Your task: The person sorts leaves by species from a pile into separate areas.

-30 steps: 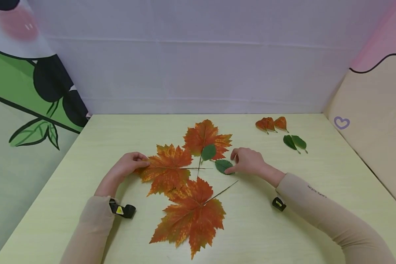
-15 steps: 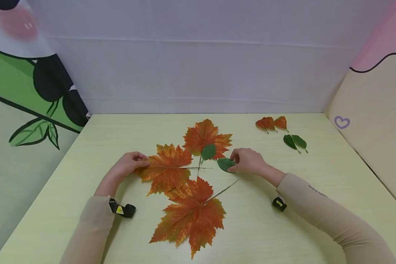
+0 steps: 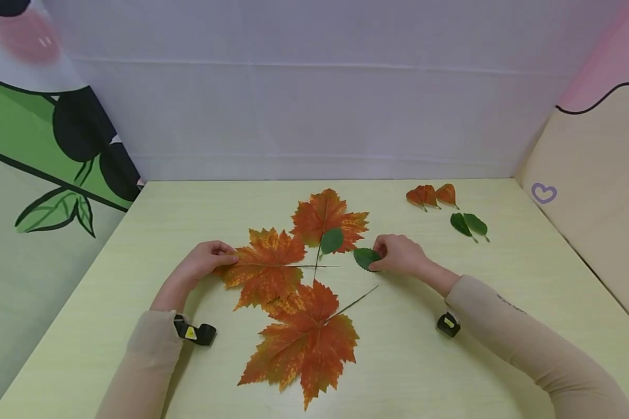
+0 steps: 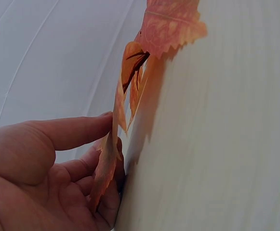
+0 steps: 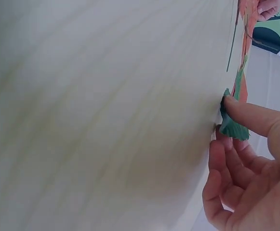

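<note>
In the head view, my left hand (image 3: 205,260) pinches the left edge of an orange maple leaf (image 3: 268,262) between thumb and fingers; the left wrist view shows the leaf edge (image 4: 104,175) raised off the table. My right hand (image 3: 400,256) pinches a small green leaf (image 3: 366,258), right of the maple leaves. In the right wrist view, the thumb lies on this green leaf (image 5: 233,127). Another green leaf (image 3: 331,241) lies on the back maple leaf (image 3: 321,218). The largest maple leaf (image 3: 306,343) lies in front, its stem pointing up to the right.
Small orange leaves (image 3: 424,196) lie at the back right of the pale table (image 3: 424,372). Two green leaves (image 3: 469,225) rest just in front of them. A pale cloth wall (image 3: 314,116) stands behind the table, with printed panels at both sides.
My right hand has moved slightly right, and the green leaf in it has shifted right, away from the maple leaves. My left hand has stayed in place.
</note>
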Available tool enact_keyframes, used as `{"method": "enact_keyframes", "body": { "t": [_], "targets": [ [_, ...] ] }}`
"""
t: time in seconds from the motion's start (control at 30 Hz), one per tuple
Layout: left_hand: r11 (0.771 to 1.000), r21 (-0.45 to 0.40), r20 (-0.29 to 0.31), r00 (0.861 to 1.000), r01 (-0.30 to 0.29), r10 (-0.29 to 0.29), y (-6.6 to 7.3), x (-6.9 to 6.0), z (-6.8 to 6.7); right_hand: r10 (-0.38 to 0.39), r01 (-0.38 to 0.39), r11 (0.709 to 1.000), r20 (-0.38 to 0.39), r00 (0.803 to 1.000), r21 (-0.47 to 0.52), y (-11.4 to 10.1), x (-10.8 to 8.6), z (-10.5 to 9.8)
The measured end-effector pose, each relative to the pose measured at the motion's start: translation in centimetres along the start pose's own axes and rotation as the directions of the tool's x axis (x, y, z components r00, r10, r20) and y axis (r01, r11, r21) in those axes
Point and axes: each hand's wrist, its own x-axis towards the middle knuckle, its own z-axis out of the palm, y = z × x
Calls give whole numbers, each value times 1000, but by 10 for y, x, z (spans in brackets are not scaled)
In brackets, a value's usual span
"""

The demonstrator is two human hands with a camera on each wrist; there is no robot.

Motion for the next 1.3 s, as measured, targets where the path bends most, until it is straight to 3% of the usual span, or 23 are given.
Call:
{"method": "enact_keyframes", "body": {
  "t": [0.63,1.0,1.3],
  "targets": [
    [1000,6,-8,1000,-9,9,0,-1,0,55,-48,997,-104,993,68,26,-10,-32],
    [1000,3,-4,1000,-12,12,-1,0,0,98,-68,988,-222,970,139,47,-16,-54],
    [1000,16,-5,1000,-20,20,-1,1,-1,238,-187,959,-249,939,211,59,-20,-69]
  ]
}}
